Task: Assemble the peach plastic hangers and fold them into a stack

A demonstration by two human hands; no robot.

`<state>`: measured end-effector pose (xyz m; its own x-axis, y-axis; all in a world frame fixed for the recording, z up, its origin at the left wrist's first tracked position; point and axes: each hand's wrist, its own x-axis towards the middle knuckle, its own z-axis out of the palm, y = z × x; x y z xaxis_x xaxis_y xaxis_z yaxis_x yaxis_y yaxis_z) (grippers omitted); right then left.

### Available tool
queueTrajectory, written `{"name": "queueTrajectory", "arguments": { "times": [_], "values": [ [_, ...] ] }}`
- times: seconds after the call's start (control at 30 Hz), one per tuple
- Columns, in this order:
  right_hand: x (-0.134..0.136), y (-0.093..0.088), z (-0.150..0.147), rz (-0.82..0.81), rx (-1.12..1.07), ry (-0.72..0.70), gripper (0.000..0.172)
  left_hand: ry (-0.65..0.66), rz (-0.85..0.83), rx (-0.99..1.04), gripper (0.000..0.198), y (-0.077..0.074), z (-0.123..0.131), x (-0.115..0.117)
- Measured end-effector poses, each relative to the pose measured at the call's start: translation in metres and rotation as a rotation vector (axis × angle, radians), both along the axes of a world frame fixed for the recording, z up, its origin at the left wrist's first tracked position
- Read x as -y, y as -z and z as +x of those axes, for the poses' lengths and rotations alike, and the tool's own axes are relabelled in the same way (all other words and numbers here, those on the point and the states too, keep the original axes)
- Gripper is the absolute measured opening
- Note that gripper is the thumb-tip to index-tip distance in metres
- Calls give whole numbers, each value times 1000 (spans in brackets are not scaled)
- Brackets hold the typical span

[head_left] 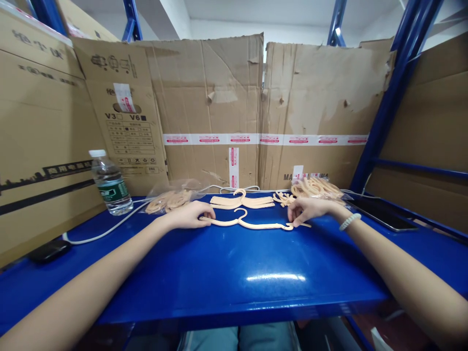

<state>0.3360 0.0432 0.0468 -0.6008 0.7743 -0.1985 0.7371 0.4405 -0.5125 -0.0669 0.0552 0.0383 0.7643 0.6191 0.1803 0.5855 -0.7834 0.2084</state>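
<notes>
A peach plastic hanger (248, 223) lies flat on the blue shelf (234, 273). My left hand (192, 214) rests on its left end with fingers curled over the tip. At the hanger's right end, my right hand (305, 210) pinches the tip between its fingers. A white bead bracelet (349, 222) circles my right wrist. Just behind the hanger sits a neat stack of the same hangers (243, 201).
A clear bag of hangers (170, 199) lies at left, another pile in plastic (318, 187) at right. A water bottle (109, 183) stands far left. A white cable (106, 230), a dark phone (47, 251) and a dark tablet (383, 214) lie on the shelf. Cardboard boxes wall the back.
</notes>
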Motion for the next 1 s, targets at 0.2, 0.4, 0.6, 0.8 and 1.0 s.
{"name": "queueTrajectory", "arguments": {
  "times": [0.2, 0.4, 0.6, 0.8, 1.0],
  "values": [
    [-6, 4, 5, 76, 92, 69, 45, -21, -48, -16, 17, -3, -3, -3],
    [-12, 10, 6, 171, 90, 164, 46, -92, 37, 12, 15, 8, -2, -8],
    [-15, 12, 10, 159, 99, 151, 43, -112, 28, 19, 12, 9, -1, -5],
    [-8, 6, 6, 129, 125, 144, 36, -177, 81, 69, 25, 16, 3, -7],
    [1, -1, 4, 165, 102, 169, 29, -330, 178, 262, 29, 33, 9, -14]
  ]
}}
